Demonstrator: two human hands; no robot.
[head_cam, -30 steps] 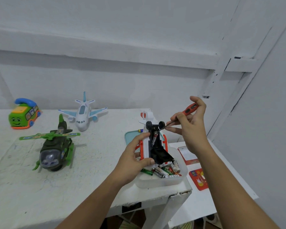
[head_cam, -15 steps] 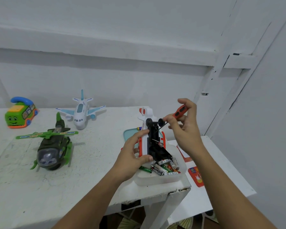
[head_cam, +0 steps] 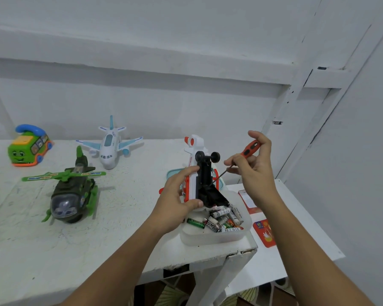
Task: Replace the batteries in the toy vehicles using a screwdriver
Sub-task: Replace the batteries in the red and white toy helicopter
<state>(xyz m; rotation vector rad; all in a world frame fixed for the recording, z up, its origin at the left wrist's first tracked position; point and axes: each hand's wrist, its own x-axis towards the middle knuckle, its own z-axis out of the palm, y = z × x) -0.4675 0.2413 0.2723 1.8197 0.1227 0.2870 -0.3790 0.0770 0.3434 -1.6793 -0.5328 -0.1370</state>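
Left hand [head_cam: 175, 202], right hand [head_cam: 255, 173]: bare, slim fingers, short nail visible on one thumb, faint creases at knuckles. Left forearm [head_cam: 119, 261], right forearm [head_cam: 307, 250]: bare, slender, uncovered from wrist to picture edge.

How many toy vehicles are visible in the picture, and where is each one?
4. A green bus at far left; a white plane behind a green helicopter; a white and orange toy held by the left hand above the battery tub. None seems hidden.
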